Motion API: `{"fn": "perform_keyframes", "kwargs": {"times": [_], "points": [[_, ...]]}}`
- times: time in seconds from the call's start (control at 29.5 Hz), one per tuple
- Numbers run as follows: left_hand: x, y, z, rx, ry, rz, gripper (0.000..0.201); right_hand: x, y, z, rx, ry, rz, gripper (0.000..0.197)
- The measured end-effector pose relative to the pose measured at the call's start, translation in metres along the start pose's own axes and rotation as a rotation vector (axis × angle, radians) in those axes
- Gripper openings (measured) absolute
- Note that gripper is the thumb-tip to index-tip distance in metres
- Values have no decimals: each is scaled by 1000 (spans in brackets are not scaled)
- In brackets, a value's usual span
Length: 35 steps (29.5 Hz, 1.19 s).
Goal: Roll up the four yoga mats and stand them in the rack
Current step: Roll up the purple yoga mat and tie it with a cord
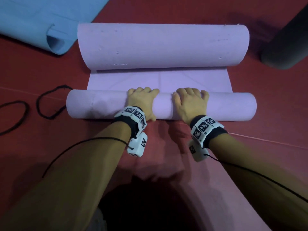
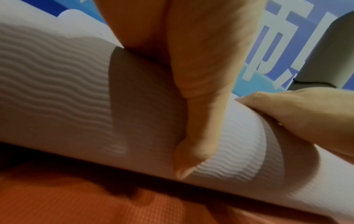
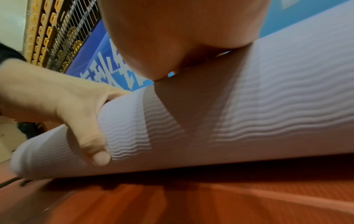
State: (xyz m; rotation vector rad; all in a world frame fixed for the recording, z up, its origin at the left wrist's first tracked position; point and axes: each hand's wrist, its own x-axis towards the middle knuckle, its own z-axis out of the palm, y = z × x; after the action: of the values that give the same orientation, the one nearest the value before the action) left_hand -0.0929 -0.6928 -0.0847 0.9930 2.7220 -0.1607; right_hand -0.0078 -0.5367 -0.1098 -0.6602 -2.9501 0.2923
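Observation:
A lavender yoga mat lies across the red floor. Its near end is wound into a roll (image 1: 165, 106), a short flat stretch (image 1: 160, 79) lies beyond that, and the far end curls up in a wide loose curl (image 1: 163, 45). My left hand (image 1: 141, 100) and right hand (image 1: 190, 102) sit side by side on the middle of the roll. Their fingers wrap over its far side and the thumbs press the near side. The left wrist view shows my left thumb (image 2: 201, 109) lying down the ribbed roll (image 2: 57, 91). In the right wrist view, my right palm (image 3: 182, 37) bears on the roll (image 3: 277, 98).
A light blue mat (image 1: 33, 22) lies partly unrolled at the far left. A grey rolled mat (image 1: 286, 44) lies at the far right. Two black elastic loops (image 1: 50, 100) (image 1: 13, 114) lie on the red floor (image 1: 266, 147) to the left. A wire grid shelf (image 3: 53, 30) stands beyond.

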Motion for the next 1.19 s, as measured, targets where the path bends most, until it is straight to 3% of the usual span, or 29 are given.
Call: {"fn": "perform_keyframes", "kwargs": {"times": [0.14, 0.27, 0.54, 0.64, 0.75, 0.81, 0.92, 1.02, 1.09, 1.19], "points": [[-22, -1, 1, 8, -107, 49, 89, -29, -6, -7, -80, -83, -3, 56], [-44, -3, 9, -49, -241, 107, 95, -62, -8, -11, -101, -142, -38, 58], [-36, -9, 2, -144, -341, 116, 104, -82, -18, 5, -76, -6, -77, 48], [-41, -9, 5, -202, -263, 78, 86, -64, -21, 4, -58, 52, -79, 43], [-45, -2, 15, -248, -27, -33, 55, -36, -24, -2, 28, 26, -42, 43], [-48, 3, 26, -243, 138, -108, 58, -21, -23, -3, 59, -63, -55, 49], [-43, 9, 37, -177, 264, -139, 63, -11, -19, -3, 60, -181, -52, 58], [-32, 8, 34, -103, 287, -159, 55, -14, -15, -1, 25, -157, -89, 51], [-23, 5, 28, -73, 272, -154, 57, -26, -15, 3, -27, -43, -75, 55], [-1, -1, 15, -119, 166, -147, 49, -41, -10, 15, -46, 146, -66, 44]]}}
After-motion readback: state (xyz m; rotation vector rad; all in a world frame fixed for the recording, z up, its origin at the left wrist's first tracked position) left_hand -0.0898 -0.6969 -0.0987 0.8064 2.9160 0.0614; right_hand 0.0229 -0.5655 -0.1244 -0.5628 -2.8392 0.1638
